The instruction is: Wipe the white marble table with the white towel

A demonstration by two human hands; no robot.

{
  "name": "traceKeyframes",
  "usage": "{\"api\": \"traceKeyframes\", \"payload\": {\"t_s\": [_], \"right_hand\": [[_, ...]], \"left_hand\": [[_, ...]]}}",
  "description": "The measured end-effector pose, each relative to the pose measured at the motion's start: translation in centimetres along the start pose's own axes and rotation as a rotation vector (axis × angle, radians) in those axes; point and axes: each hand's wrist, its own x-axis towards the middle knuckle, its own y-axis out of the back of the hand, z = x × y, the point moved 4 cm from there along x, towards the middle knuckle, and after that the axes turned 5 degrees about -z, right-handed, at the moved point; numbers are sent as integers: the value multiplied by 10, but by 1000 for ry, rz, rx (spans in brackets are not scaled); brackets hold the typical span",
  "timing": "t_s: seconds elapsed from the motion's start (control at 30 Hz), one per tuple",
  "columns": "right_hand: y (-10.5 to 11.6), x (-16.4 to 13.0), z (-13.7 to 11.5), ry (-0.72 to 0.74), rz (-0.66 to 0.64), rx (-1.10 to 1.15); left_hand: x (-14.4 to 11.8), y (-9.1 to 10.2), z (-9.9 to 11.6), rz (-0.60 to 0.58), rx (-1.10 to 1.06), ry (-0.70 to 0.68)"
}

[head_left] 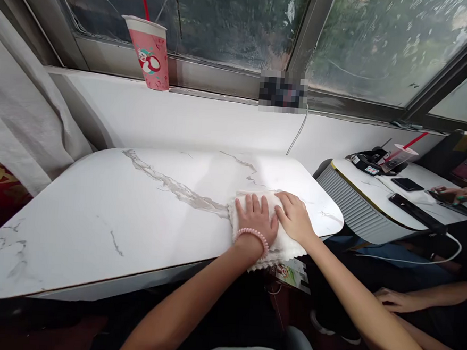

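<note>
Both hands lie flat, fingers together, on a white cloth near the table's right front edge. The left hand, with a pink bead bracelet, and the right hand cover most of the cloth, neither grip closed around it. Its front corner overhangs the edge. A pink paper cup stands on the far windowsill, its straw cut off.

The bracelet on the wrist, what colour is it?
Pink beads; the bracelet circles the left hand's wrist, head view.
</note>
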Motion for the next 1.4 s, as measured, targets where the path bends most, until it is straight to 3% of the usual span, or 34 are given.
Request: {"api": "traceKeyframes", "payload": {"t_s": [0.17,0.37,0.73,1.1,1.4], "right_hand": [[-6,32,-3,-12,-36,-6],[-21,87,6,-148,-54,-34],[-49,181,35,-183,-29,50],[-71,233,29,-165,-40,40],[-81,252,3,-207,-61,-33]], "left_hand": [[31,10,-12,-43,53,2],[89,17,-29,-57,57,-17],[184,28,-55,5,45,0],[223,37,-87,51,23,34],[237,45,-123,103,32,-13]]}}
